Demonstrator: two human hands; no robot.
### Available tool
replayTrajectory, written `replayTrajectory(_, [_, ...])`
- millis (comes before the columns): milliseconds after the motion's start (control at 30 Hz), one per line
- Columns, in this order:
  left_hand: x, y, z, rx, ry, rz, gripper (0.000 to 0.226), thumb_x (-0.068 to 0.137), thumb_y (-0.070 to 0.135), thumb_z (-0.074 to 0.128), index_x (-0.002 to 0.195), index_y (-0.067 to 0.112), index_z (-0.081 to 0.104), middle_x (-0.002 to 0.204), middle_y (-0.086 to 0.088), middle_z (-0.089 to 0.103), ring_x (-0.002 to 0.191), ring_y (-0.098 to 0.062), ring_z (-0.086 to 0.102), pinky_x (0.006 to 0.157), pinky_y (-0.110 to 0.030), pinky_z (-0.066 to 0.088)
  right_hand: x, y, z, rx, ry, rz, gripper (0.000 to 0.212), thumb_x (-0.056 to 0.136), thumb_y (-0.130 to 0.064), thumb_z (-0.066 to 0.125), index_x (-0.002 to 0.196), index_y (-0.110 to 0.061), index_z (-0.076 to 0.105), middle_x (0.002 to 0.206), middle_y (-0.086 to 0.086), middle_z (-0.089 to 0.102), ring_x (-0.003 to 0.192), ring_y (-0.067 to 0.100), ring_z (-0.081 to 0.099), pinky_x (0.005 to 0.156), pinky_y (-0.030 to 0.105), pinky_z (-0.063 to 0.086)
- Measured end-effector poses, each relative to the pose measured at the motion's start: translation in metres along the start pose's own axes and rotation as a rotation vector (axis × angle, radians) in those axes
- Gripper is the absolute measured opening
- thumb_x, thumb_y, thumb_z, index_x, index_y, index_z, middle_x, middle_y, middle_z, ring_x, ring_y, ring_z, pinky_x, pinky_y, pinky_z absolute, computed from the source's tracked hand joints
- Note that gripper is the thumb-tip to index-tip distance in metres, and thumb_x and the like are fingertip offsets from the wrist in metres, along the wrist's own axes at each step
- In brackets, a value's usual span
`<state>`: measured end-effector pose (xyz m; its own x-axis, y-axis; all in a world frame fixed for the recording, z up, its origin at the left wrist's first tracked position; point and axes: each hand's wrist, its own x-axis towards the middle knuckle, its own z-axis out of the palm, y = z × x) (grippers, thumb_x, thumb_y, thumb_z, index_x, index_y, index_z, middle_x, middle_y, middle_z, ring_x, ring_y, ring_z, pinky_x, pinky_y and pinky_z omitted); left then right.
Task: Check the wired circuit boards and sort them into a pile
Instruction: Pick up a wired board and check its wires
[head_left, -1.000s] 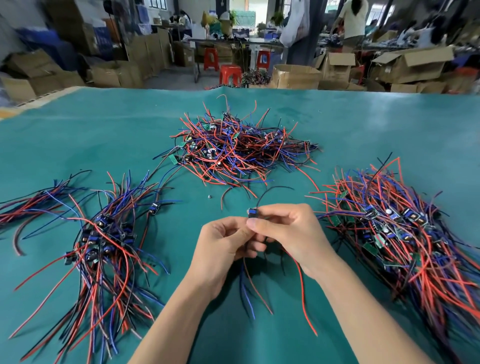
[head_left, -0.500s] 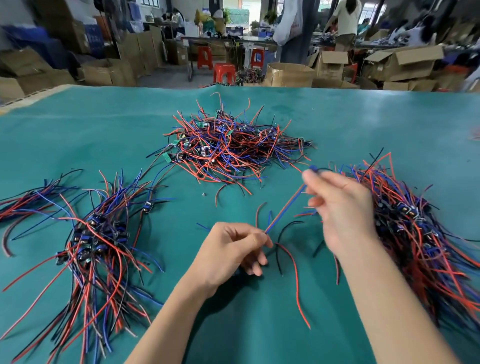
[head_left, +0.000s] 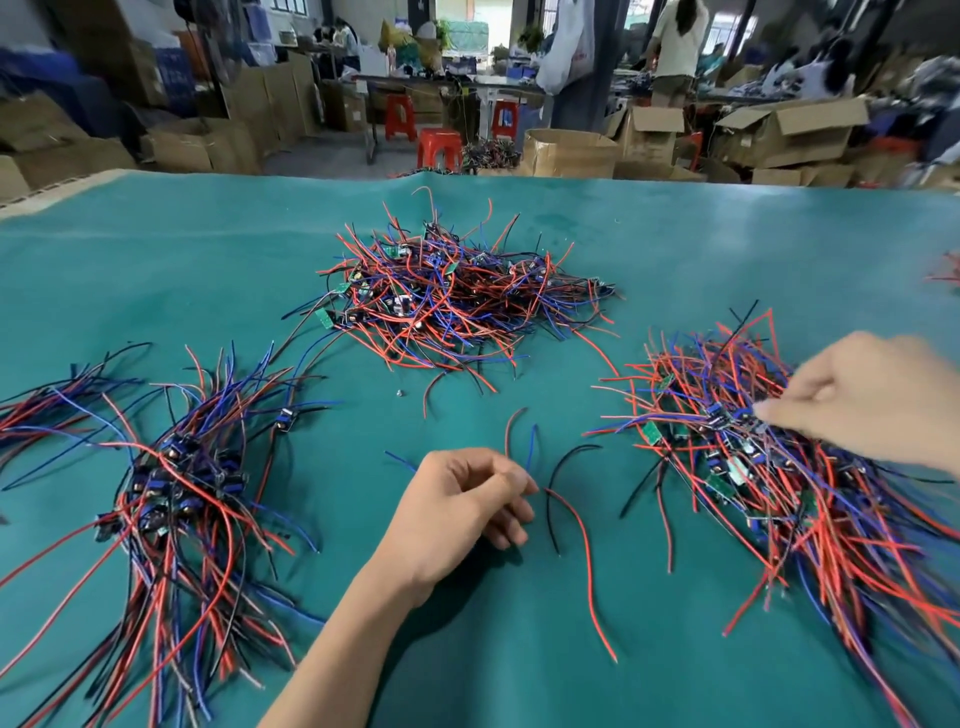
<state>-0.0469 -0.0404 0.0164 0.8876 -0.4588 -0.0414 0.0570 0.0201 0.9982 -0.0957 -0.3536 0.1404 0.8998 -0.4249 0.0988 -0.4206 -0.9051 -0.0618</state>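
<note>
On the right-hand pile (head_left: 779, 467) the fingers (head_left: 774, 413) of the right hand (head_left: 872, 400) are pinched on a wired board among the tangle; the left hand (head_left: 457, 509), curled, pinches loose wires (head_left: 571, 525) on the table (head_left: 208, 270). The sorted pile (head_left: 176, 478) lies far left, nearer the left hand, wires running toward the viewer

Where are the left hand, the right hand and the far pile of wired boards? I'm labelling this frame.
left hand (head_left: 457, 512): head view, on its back.
right hand (head_left: 872, 400): head view, on its back.
far pile (head_left: 457, 296): head view, on its tangled middle.
</note>
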Motion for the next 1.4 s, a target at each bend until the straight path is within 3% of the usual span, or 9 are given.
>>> replayTrajectory(133, [0.0,0.0,0.0,-0.006,0.003,0.002,0.021,0.096,0.003,0.056,0.08,0.005,0.069,0.069,-0.013,0.067,0.053,-0.02,0.062,0.049,-0.021,0.047,0.014,-0.032,-0.006,-0.001,0.114,-0.106,0.027,0.08,-0.058,0.071,0.063,-0.037,0.07,0.054,0.001,0.063,0.066,0.03,0.061,0.069,0.034,0.056])
replayTrajectory(300, [0.0,0.0,-0.001,-0.003,0.01,-0.004,0.018,0.096,0.004,0.056,0.084,-0.002,0.068,0.071,-0.013,0.067,0.054,-0.021,0.062,0.051,-0.022,0.047,0.057,-0.138,0.018,0.21,-0.033,-0.465,0.012,0.088,-0.02,0.068,0.085,-0.022,0.08,0.077,-0.005,0.073,0.079,0.022,0.068,0.069,0.024,0.041])
replayTrajectory(433, [0.0,0.001,-0.001,-0.006,0.008,-0.007,0.018,0.097,0.003,0.055,0.085,-0.004,0.068,0.071,-0.013,0.066,0.055,-0.021,0.062,0.051,-0.022,0.048,0.097,-0.189,0.06,0.302,-0.232,-0.399,0.044,0.09,0.002,0.05,0.124,-0.017,0.069,0.115,0.003,0.067,0.084,0.033,0.072,0.064,0.039,0.061])
replayTrajectory(533, [0.0,0.0,-0.002,-0.007,0.0,-0.008,0.018,0.097,0.002,0.054,0.085,-0.002,0.067,0.071,-0.013,0.066,0.055,-0.021,0.062,0.051,-0.022,0.048,0.113,-0.205,0.089,0.325,-0.337,-0.339,0.063,0.087,0.006,0.044,0.142,-0.023,0.057,0.117,0.009,0.059,0.075,0.029,0.065,0.049,0.033,0.054])
replayTrajectory(633, [0.001,0.0,-0.002,-0.009,-0.007,-0.005,0.019,0.097,0.002,0.054,0.084,0.001,0.067,0.071,-0.013,0.066,0.054,-0.02,0.062,0.051,-0.022,0.048,0.122,-0.212,0.101,0.304,-0.25,-0.37,0.063,0.085,0.002,0.048,0.139,-0.029,0.06,0.12,0.007,0.058,0.07,0.024,0.061,0.05,0.027,0.051])
replayTrajectory(767, [0.002,0.0,-0.002,-0.001,-0.006,-0.005,0.019,0.097,0.002,0.053,0.084,0.001,0.067,0.071,-0.013,0.066,0.054,-0.02,0.062,0.051,-0.022,0.048,0.128,-0.207,0.11,0.28,-0.132,-0.316,0.044,0.088,-0.006,0.06,0.123,-0.03,0.071,0.131,0.015,0.063,0.119,0.035,0.059,0.101,0.038,0.05])
replayTrajectory(1033, [0.002,-0.001,-0.003,-0.009,0.0,-0.005,0.019,0.097,0.003,0.053,0.086,-0.006,0.065,0.071,-0.012,0.066,0.055,-0.02,0.062,0.051,-0.021,0.048,0.119,-0.2,0.11,0.389,-0.013,-0.24,0.027,0.08,-0.004,0.07,0.069,-0.029,0.069,0.111,0.014,0.071,0.103,0.034,0.066,0.094,0.04,0.055])
replayTrajectory(1233, [0.003,-0.002,-0.004,-0.029,0.007,-0.009,0.017,0.097,0.002,0.054,0.088,-0.009,0.065,0.072,-0.014,0.065,0.055,-0.02,0.062,0.051,-0.022,0.049,0.092,-0.162,0.099,0.496,0.068,-0.153,0.022,0.082,-0.007,0.068,0.081,-0.027,0.079,0.094,0.001,0.078,0.1,0.028,0.069,0.088,0.033,0.054])
replayTrajectory(1400, [0.005,-0.002,-0.003,-0.101,0.103,-0.002,0.016,0.097,-0.006,0.047,0.102,-0.004,0.062,0.081,-0.02,0.067,0.06,-0.021,0.065,0.051,-0.025,0.052,0.017,-0.147,0.093,1.067,0.107,-0.191,0.023,0.083,-0.007,0.068,0.074,-0.028,0.074,0.072,-0.01,0.073,0.07,0.007,0.066,0.073,0.033,0.053])
